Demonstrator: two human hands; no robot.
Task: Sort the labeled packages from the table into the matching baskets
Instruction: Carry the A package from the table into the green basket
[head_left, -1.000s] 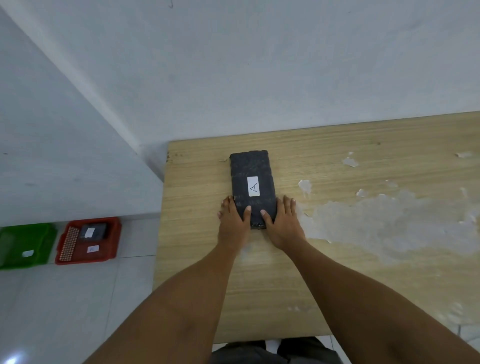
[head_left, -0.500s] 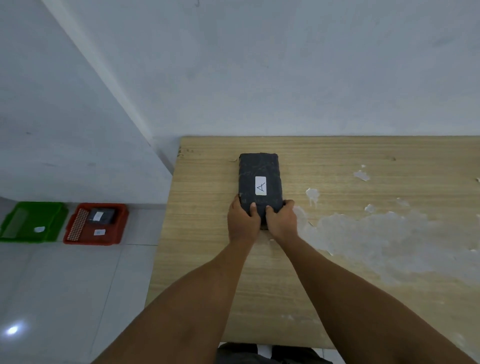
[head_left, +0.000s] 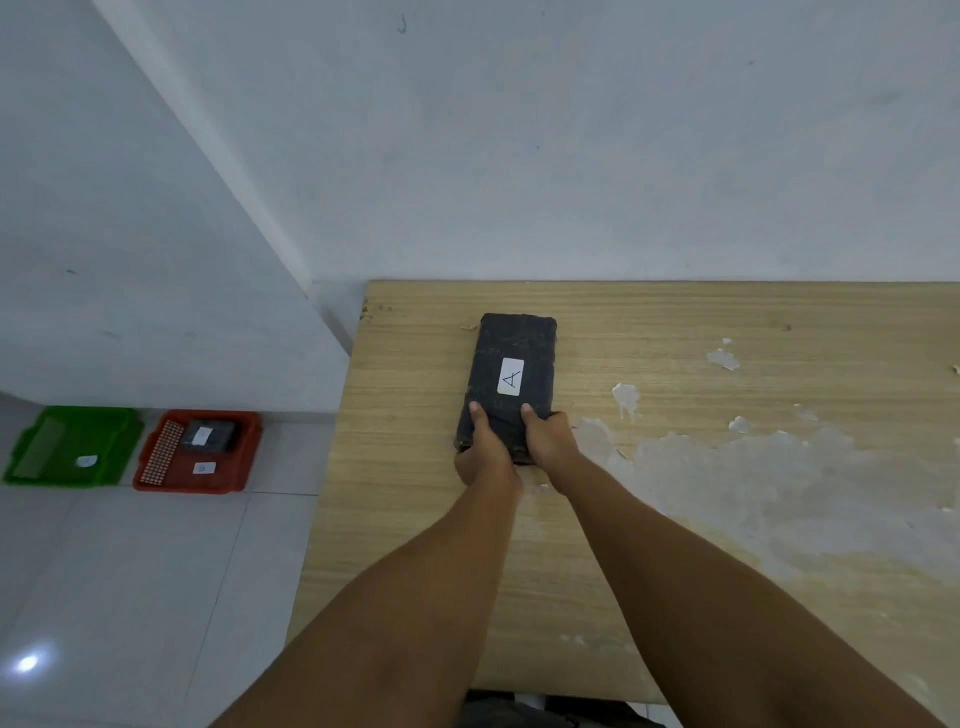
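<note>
1. Green basket, one: on the floor at far left, well apart from the bench. It carries a small white tag whose letter is too small to read. A pale flat patch shows inside; whether that is a package cannot be told.
2. Red basket, one: just beside the green one, on its right. It holds one dark package with a white label, and has its own tag on the front wall, letter unreadable.
3. Bench, one: wooden, worn pale on its right half.
4. Package A, one: dark, oblong, white label marked "A". It lies on the bench near the left rear corner, directly ahead of the hands, long axis running away from the person.
5. Left hand, one: closed on the near left corner of package A, thumb on top.
6. Right hand, one: closed on the near right corner, thumb on top. Both hands are equally near.
7. Judgement: both baskets lie to the left and below, so the carry goes leftward off the bench edge; which basket matches "A" cannot be read here.
</note>
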